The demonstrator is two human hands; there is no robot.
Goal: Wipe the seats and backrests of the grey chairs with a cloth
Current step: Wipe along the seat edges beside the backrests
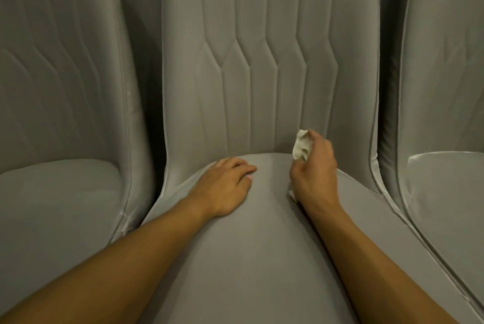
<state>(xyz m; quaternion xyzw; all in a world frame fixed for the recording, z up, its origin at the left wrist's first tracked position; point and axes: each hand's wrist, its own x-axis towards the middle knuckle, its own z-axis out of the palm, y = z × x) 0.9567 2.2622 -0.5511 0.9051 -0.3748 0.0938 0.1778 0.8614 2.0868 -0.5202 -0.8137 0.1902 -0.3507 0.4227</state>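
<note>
middle chair (262, 258): grey, fills the centre of the view; stitched backrest (262, 61) toward 12 o'clock, seat toward 6 o'clock.
cloth (301, 146): white, crumpled, at the seam where seat meets backrest, at about 1 o'clock from the seat's centre.
right hand (314, 174): fingers curled round the cloth, gripping it, with a bit of cloth showing below the palm.
left hand (225, 187): flat on the seat, fingers relaxed, holding nothing, at 9 o'clock of the right hand and apart from it.
left chair (60, 88): grey, at 9 o'clock.
right chair (445, 88): grey, at 3 o'clock.
</note>
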